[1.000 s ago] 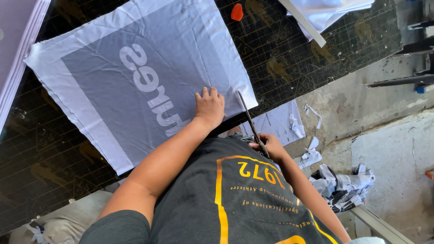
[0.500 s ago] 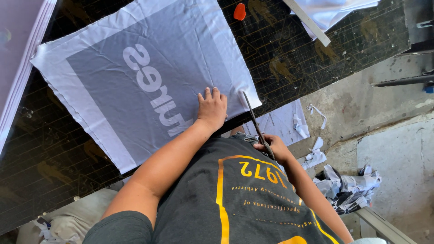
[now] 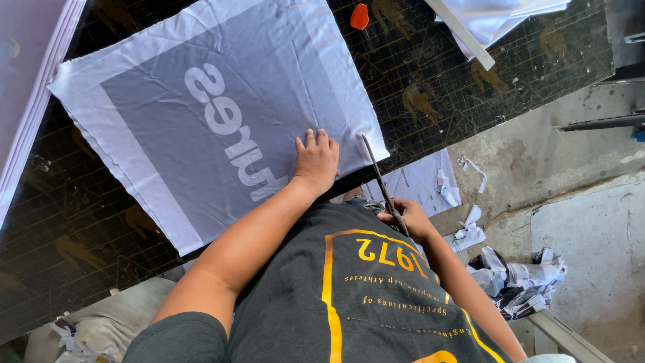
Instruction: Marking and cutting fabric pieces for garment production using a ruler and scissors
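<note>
Black cutting mat (image 3: 470, 87): L hand (image 3: 316, 161) flat, fingers spread on grey cloth (image 3: 222, 114) to stop slipping; R hand (image 3: 406, 218) gripping scissors (image 3: 379, 178) at cloth's near-right edge.

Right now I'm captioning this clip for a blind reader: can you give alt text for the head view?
A person's left hand presses flat on a grey and white printed fabric panel spread on a dark gridded cutting mat, while the right hand holds scissors at the panel's near edge. Fabric scraps lie on the concrete floor.
</note>
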